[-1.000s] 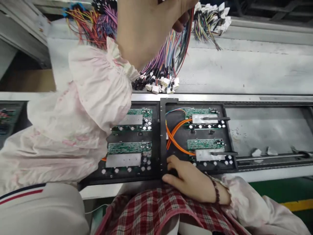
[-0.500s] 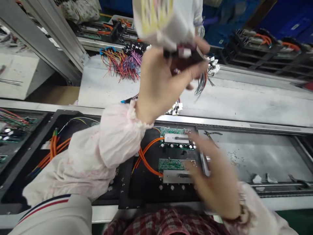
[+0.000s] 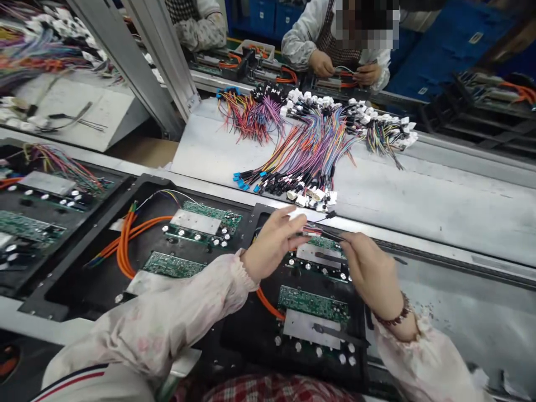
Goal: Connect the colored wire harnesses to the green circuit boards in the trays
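My left hand [image 3: 272, 241] is closed on one end of a short wire lead [image 3: 314, 230], with a white connector showing by its fingertips. Dark and red strands run from there to my right hand [image 3: 372, 268], whose thumb and fingers pinch the other end. Both hands hover over the upper circuit board [image 3: 316, 255] in a black tray [image 3: 251, 335]. Below it, a second green board [image 3: 314, 304] with a metal plate and a dark strip lies in the same tray. Orange cables [image 3: 268, 304] run to it, partly behind my left forearm.
A big pile of coloured wire harnesses [image 3: 314, 139] lies on the white shelf [image 3: 460, 178] beyond the trays. Another tray with boards and orange cables [image 3: 125, 245] sits at left. A metal post [image 3: 167, 61] stands at the back left. Across the bench, a person's hands [image 3: 345, 68] handle wires.
My left hand has come down from close to the camera with the lead. My right hand, blurred over the boards before, has risen and now pinches the lead's other end. The view has shifted.
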Available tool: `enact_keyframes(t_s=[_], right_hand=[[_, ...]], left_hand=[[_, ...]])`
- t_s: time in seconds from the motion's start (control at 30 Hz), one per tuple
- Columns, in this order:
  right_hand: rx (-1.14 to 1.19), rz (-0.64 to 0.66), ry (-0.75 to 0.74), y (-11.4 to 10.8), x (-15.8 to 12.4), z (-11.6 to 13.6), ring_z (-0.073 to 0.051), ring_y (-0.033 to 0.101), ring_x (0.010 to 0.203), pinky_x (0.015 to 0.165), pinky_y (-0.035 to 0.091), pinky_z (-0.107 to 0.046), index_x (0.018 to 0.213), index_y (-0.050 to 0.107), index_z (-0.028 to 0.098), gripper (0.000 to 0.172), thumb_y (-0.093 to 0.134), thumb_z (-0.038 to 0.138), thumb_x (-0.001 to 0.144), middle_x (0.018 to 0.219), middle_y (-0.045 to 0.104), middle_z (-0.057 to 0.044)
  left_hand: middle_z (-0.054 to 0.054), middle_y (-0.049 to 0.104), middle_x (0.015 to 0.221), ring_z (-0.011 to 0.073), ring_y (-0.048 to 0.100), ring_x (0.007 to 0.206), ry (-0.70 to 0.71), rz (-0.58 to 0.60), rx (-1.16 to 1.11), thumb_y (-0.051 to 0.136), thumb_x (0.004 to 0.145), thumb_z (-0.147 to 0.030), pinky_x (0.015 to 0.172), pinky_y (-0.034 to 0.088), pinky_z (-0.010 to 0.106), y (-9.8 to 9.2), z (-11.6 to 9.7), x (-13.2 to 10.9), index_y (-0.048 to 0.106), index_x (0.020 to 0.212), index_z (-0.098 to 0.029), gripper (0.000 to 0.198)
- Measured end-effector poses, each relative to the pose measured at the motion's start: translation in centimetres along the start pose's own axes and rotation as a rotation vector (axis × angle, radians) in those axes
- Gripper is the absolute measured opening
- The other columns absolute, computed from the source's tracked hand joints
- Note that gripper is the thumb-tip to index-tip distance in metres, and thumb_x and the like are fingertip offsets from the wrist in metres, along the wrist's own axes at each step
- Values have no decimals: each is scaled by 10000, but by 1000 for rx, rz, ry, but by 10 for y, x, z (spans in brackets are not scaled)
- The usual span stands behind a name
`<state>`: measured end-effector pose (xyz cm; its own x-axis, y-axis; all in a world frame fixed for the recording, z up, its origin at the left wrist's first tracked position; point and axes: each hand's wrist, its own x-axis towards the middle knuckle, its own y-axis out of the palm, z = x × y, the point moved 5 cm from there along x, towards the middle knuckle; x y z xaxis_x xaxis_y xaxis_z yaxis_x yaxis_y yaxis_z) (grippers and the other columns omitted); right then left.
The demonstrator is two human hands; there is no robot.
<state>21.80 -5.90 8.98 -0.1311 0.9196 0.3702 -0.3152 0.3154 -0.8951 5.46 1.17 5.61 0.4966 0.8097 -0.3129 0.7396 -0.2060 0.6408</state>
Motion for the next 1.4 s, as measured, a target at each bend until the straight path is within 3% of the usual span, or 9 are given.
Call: enact_keyframes(t_s=[0.13, 0.33, 0.53, 0.73, 0.83, 1.0, 1.1, 1.2, 1.4], right_hand=[[5, 49, 8, 21, 12, 16, -153, 657, 745, 607, 433, -274, 1028, 605, 193, 222, 401, 280, 1029, 914, 704, -40], [61, 155, -68, 27, 27, 41, -160, 658, 799, 621, 418, -270, 1095, 589, 186, 239, 367, 251, 1034, 904, 678, -45], [-19, 138, -116, 39, 26, 45, -156, 612, 632, 538, 371, -286, 966, 572, 184, 228, 376, 280, 1031, 801, 648, -21], [-41, 82, -91, 44, 30, 49, -166, 608, 613, 523, 366, -294, 923, 594, 172, 222, 402, 236, 1012, 799, 652, -37], [147, 75, -52, 27, 36, 45, -155, 633, 680, 581, 423, -267, 966, 605, 169, 219, 403, 240, 1016, 843, 671, -36], [530, 186, 54, -27, 55, 49, -98, 623, 740, 660, 459, -194, 1005, 623, 233, 191, 435, 266, 1019, 863, 679, 20], [664, 335, 101, -42, 59, 55, -107, 592, 710, 651, 456, -211, 871, 613, 235, 269, 410, 326, 1023, 801, 651, 20], [738, 474, 291, -41, 39, 42, -123, 540, 681, 574, 418, -227, 829, 595, 224, 333, 425, 449, 1005, 768, 605, -3], [1222, 628, 815, 9, -42, 28, -59, 227, 462, 402, 168, -196, 886, 534, 216, 385, 476, 592, 945, 604, 301, 79]], left_hand=[[45, 681, 1015, 196, 665, 903, 198, -118, 274, 765, 810, -472, 708, 601, 287, -12, -9, 8, 678, 943, -194, 320], [57, 706, 791, 168, 644, 634, 131, -201, 305, 638, 855, -616, 503, 542, 256, -27, -14, 11, 647, 790, -165, 456], [47, 727, 839, 197, 667, 860, 334, -232, 599, 611, 921, -453, 896, 499, 312, -18, -23, 6, 652, 731, -164, 348], [75, 699, 927, 231, 639, 974, 258, -198, 584, 524, 972, -455, 953, 473, 354, -17, -9, 4, 669, 840, -151, 362], [98, 660, 1204, 269, 591, 1173, 212, -60, 562, 560, 950, -517, 1028, 467, 398, -17, -17, -3, 643, 1178, -188, 408], [81, 209, 1645, 322, 251, 1498, 444, 379, 720, 905, 684, -375, 1205, 309, 485, 7, -40, -9, 216, 1570, -325, 1124], [96, 454, 1524, 276, 428, 1413, 640, 516, 760, 827, 792, -249, 1209, 325, 442, 27, -53, -15, 521, 1426, -270, 704], [78, 706, 1182, 218, 648, 1151, 777, 396, 750, 735, 870, -180, 1070, 485, 353, 30, -72, -23, 750, 1051, -220, 186], [16, 713, 778, 178, 708, 732, 394, 41, 594, 751, 848, -254, 726, 604, 306, -7, -47, -21, 679, 905, -178, 120]])
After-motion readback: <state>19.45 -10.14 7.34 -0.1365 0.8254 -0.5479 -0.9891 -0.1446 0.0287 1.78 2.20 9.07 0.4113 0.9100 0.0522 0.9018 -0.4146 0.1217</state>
